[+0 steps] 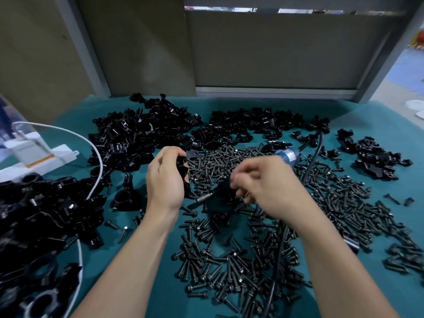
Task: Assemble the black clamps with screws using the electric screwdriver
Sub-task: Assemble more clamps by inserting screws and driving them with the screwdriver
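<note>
My left hand grips a black clamp, held upright above the teal mat. My right hand is blurred, its fingers curled over the black middle of the electric screwdriver. The tool's blue rear end sticks out behind the hand. Its silver tip points left and down toward my left wrist. Under and around both hands lies a wide scatter of black screws. The part of the tool under my right palm is hidden.
Heaps of black clamps lie at the back, back right and near left. A white power strip with a white cable sits at the left. The screwdriver's black cord runs over the screws toward me.
</note>
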{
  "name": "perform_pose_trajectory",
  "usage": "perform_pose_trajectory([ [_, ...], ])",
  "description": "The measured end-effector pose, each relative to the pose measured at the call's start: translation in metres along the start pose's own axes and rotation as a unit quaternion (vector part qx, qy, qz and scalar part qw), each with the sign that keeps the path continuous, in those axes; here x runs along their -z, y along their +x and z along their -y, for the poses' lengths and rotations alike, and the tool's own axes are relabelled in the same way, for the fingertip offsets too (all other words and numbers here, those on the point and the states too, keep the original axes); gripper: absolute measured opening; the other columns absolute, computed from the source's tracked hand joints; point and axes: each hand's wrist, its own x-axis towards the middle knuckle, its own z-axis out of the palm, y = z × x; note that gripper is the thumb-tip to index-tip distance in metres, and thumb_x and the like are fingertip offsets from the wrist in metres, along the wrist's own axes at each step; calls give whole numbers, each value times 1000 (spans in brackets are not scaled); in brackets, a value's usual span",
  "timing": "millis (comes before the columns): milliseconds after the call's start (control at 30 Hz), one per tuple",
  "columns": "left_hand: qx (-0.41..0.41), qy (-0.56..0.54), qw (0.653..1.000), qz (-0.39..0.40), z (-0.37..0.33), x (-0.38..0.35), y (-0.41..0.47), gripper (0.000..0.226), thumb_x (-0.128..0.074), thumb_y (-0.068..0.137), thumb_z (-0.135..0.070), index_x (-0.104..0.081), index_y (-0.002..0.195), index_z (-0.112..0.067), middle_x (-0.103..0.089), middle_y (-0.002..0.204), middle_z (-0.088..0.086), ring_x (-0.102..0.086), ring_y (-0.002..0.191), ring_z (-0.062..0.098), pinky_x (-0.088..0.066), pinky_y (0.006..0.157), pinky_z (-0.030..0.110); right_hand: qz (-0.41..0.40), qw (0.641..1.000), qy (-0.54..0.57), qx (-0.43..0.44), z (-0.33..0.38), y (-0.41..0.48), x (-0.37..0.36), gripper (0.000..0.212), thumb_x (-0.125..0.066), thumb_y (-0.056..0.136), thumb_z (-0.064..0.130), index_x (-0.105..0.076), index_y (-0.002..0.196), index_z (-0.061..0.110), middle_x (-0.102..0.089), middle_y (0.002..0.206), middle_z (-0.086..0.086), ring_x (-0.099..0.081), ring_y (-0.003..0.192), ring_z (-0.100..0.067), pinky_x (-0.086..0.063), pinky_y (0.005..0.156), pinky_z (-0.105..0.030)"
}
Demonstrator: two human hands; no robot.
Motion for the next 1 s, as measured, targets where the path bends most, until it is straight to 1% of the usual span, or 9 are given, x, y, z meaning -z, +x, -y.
perform_pose_trajectory([
  [133,-29,15,999,13,0,-5,-2,28,-45,90,-45,-63,78,-27,-56,72,0,-52,69,20,-41,70,42,-82,970,230,-7,-11,6,0,34,-53,104,1,-80,97,22,-74,76,-1,-61,64,-14,-49,58,-21],
  [267,-39,44,997,45,1,-9,-7,29,-46,83,-47,-68,79,-29,-62,77,-7,-55,82,24,-43,77,44,-7,966,257,-17,-13,8,-10,43,-51,104,-1,-82,97,28,-68,74,3,-55,62,-6,-42,52,-18],
  [367,-45,53,996,61,0,-12,-9,24,-47,85,-38,-68,79,-28,-63,78,-11,-56,80,15,-42,76,37,-8,950,313,-19,-10,8,-20,20,-62,99,0,-73,108,13,-74,75,-5,-55,53,-10,-40,44,-20],
  [433,-47,60,995,66,-1,-12,-10,22,-48,87,-36,-67,79,-28,-63,79,-14,-56,78,6,-42,75,33,-21,935,354,-23,-7,7,-24,2,-71,95,5,-70,94,6,-75,74,-11,-56,47,-13,-41,40,-21],
  [567,-22,33,997,71,-4,-15,-13,27,-52,80,-45,-65,77,-22,-61,76,-7,-52,74,15,-40,64,38,-32,925,377,-35,-8,7,-29,24,-78,90,16,-68,69,11,-68,61,-10,-53,43,-12,-38,38,-20],
  [700,30,-12,999,39,-1,-20,-18,26,-52,83,-35,-68,69,-21,-61,73,5,-53,63,17,-42,56,32,-39,895,445,-18,-10,5,-26,5,-81,81,8,-79,76,10,-70,68,-9,-59,53,-11,-47,47,-19],
  [800,44,-40,997,44,0,-22,-20,30,-49,88,-26,-71,68,-21,-63,68,6,-54,55,14,-42,48,25,-35,868,496,-1,-11,6,-23,12,-76,83,1,-82,86,10,-73,78,-12,-66,63,-14,-54,58,-20],
  [900,43,-39,997,47,-3,-22,-19,36,-46,90,-22,-73,67,-20,-68,69,8,-57,55,12,-43,47,23,-58,880,471,17,-10,7,-26,16,-67,93,-6,-78,94,6,-73,78,-14,-64,60,-16,-52,53,-22],
  [1000,40,-15,998,41,-2,-22,-18,35,-46,82,-32,-74,65,-21,-75,80,6,-69,74,17,-51,63,32,-81,903,420,47,-7,6,-34,11,-70,91,-7,-73,92,3,-73,73,-17,-66,57,-19,-53,50,-25],
])
